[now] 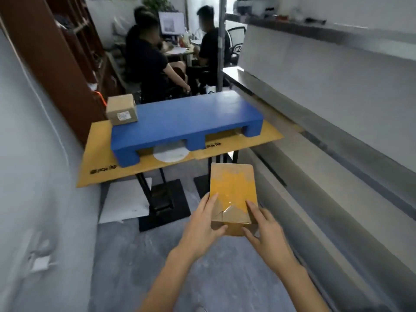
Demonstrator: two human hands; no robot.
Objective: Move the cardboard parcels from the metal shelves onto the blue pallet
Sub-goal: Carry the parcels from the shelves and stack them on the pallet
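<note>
Carry step: both hands grip taped parcel (233, 197) in the air short of blue pallet (184, 118), left hand (203, 224) and right hand (264, 230) fingers wrapped round its near end. Next: set it on bare deck beside first parcel (121, 109) at left corner. Metal shelves (326, 91) right, seated people beyond; path open

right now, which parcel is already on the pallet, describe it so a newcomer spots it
Find the blue pallet on the yellow cardboard sheet. At its far left corner sits a small brown parcel with a white label, unlike the yellow-taped parcel carried in both hands.
</note>
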